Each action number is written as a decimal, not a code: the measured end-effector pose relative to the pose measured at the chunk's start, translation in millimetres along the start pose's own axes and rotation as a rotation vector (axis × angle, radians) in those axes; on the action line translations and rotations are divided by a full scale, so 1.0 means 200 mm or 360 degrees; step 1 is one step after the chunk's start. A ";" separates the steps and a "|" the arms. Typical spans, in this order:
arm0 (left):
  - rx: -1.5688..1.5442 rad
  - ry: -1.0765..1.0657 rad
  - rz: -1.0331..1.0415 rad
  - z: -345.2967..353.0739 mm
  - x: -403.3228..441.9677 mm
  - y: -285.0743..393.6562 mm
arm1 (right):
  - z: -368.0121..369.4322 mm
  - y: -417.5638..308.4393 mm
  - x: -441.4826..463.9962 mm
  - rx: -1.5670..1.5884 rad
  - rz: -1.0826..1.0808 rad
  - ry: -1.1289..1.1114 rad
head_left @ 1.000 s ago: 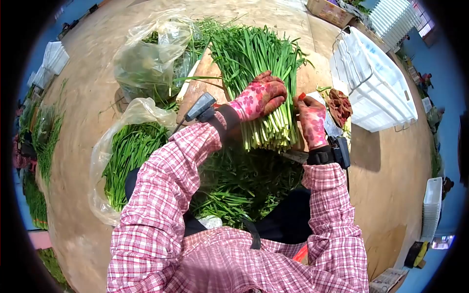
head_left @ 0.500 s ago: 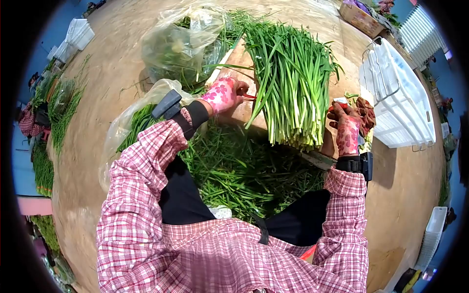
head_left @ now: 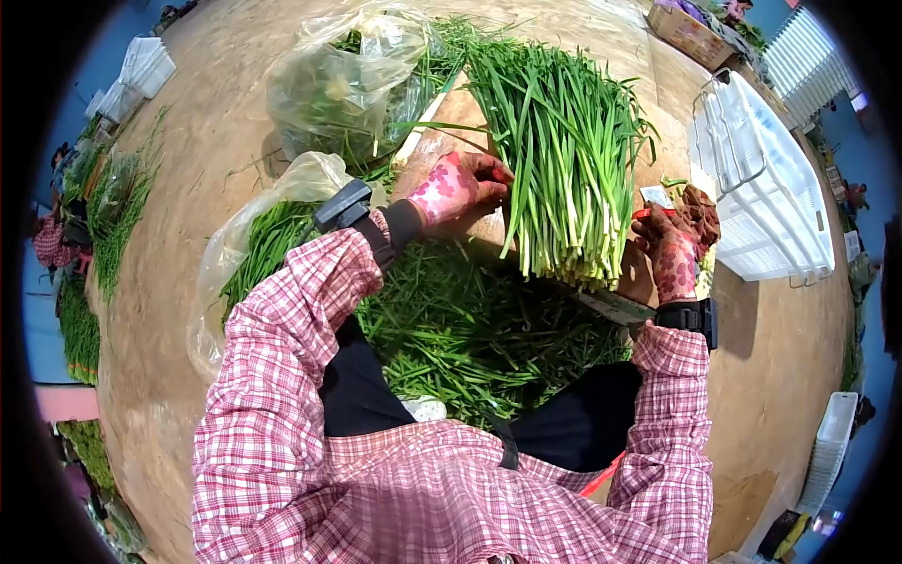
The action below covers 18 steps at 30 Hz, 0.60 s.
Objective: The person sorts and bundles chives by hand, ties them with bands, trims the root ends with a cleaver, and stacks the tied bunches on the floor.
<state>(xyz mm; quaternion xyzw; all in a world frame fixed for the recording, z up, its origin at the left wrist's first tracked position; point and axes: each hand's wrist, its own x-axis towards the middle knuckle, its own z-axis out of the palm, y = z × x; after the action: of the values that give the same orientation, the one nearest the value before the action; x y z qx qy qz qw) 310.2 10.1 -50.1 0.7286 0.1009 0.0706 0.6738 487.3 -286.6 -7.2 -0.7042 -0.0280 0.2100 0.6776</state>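
Note:
A thick bunch of garlic chives [head_left: 568,160] lies on a wooden board [head_left: 440,150], its pale cut ends toward me. At the bunch's left edge, my left hand [head_left: 462,186] pinches a red tie [head_left: 505,175]. On the right side, my right hand [head_left: 669,244] has its fingers closed on another red stretch of tie at the bunch's edge. Whether the two red parts join beneath the chives is hidden. Beside my right hand sit a brown crumpled cloth or glove [head_left: 703,218] and a small white label [head_left: 655,195].
Loose green leaves [head_left: 451,329] are heaped between my legs. Clear plastic bags of greens [head_left: 348,94] stand to the left, one nearer bag [head_left: 268,244] open. White plastic crates [head_left: 766,188] stand at right. Farther off are a cardboard box [head_left: 691,38] and more greens along the walls.
My left hand has moved right, up against the chives, with the red tie. My right hand has shifted slightly down, and the white label beside it now shows more fully.

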 end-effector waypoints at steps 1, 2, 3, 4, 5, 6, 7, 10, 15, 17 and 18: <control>0.0043 0.0057 -0.0021 0.02 -0.01 0.03 | 0.00 0.01 0.00 0.0032 0.0003 -0.0005; 0.0084 0.0115 -0.0041 0.04 -0.03 0.07 | -0.01 0.01 0.01 0.0062 0.0006 -0.0009; 0.0126 0.0169 -0.0058 0.05 -0.03 0.09 | 0.00 0.01 0.01 0.0052 0.0000 -0.0011; 0.0236 0.0163 0.0207 0.05 0.00 0.08 | 0.01 0.00 0.00 0.0044 -0.0015 -0.0004; 0.0342 0.0148 0.0476 0.04 0.04 0.04 | 0.00 0.00 0.00 0.0038 -0.0031 0.0012; 0.0442 0.0128 0.0746 0.04 0.09 0.03 | -0.01 0.01 0.03 0.0001 -0.0066 -0.0009; 0.0268 -0.0031 0.0972 0.06 0.15 0.03 | -0.01 -0.01 0.04 -0.0051 -0.0085 -0.0020; 0.0012 -0.0145 0.1102 0.18 0.28 0.11 | 0.10 -0.09 0.02 -0.0150 -0.0219 0.0004; 0.0240 -0.0162 0.1265 0.38 0.30 0.24 | 0.11 -0.05 0.12 -0.0432 -0.0743 0.0212; 0.0504 -0.0158 0.1170 0.44 0.27 0.28 | 0.17 -0.08 0.06 -0.0428 -0.0869 0.0263; 0.0473 -0.0169 0.1071 0.46 0.26 0.27 | 0.22 -0.10 0.00 -0.0320 -0.0912 0.0280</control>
<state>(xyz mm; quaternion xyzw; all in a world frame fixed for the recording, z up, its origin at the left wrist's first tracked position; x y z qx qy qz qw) 386.0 -69.6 -5.1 0.8135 -0.1703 0.2348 0.5041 478.3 -243.0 13.0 -0.7466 -0.1873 -0.0550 0.6360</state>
